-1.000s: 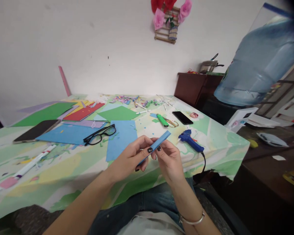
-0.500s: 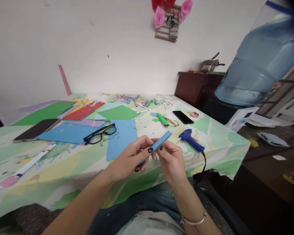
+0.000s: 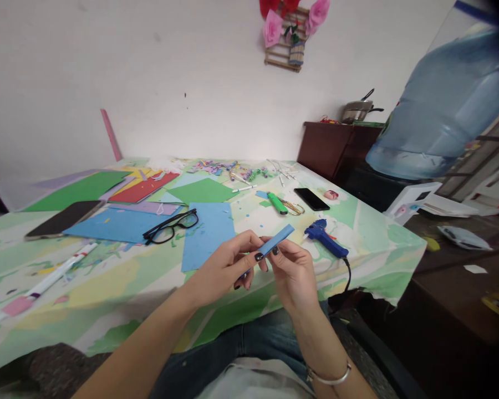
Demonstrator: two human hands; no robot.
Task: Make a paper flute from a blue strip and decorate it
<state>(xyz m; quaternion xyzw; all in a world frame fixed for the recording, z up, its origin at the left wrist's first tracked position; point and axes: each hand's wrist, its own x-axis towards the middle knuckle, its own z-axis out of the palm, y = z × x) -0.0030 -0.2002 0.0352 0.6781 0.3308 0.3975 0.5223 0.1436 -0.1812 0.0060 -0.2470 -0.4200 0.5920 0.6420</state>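
At lower centre, the left hand (image 3: 229,265) and right hand (image 3: 294,270), fingers curled, pinch a narrow blue strip (image 3: 278,239).

The tablecloth (image 3: 374,238) bears coloured sheets (image 3: 208,233), a phone (image 3: 311,199) and a glue gun (image 3: 326,238).

Blue strip (image 3: 280,236) between fingers (image 3: 245,240)

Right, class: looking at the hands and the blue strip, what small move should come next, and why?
Perhaps slide the right hand along the blue strip towards its far end to smooth it, while the left hand holds firm. The two thumbs sit close together at the strip, and its far end sticks out past them.
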